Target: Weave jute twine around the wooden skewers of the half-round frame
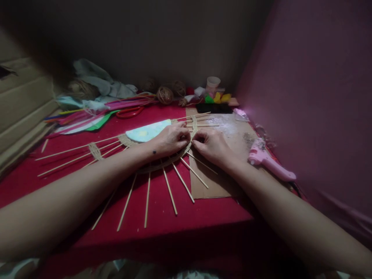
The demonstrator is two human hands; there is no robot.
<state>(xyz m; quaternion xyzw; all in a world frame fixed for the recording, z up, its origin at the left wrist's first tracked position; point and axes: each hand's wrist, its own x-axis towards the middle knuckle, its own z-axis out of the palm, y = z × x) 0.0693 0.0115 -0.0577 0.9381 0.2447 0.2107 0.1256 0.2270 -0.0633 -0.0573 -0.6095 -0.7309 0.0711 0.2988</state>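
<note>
A half-round craft piece lies on the red cloth, with a pale blue panel [149, 131] and thin wooden sticks [169, 188] fanning outward. Braided twine [95, 151] curves across the sticks. My left hand [173, 137] is closed on the twine at the right side of the fan, its wrist over the piece. Close beside it, my right hand [209, 144] pinches the same twine from the right. The fingertips of both hands nearly meet, and the part of the twine between them is mostly covered.
Brown cardboard [215, 182] lies under the fan's right side. A pink glue gun [271, 164] rests at the right. Behind are red-handled scissors [130, 112], twine balls [165, 95], a cup [213, 82] and a black object [214, 108]. Coloured strips [87, 116] lie back left.
</note>
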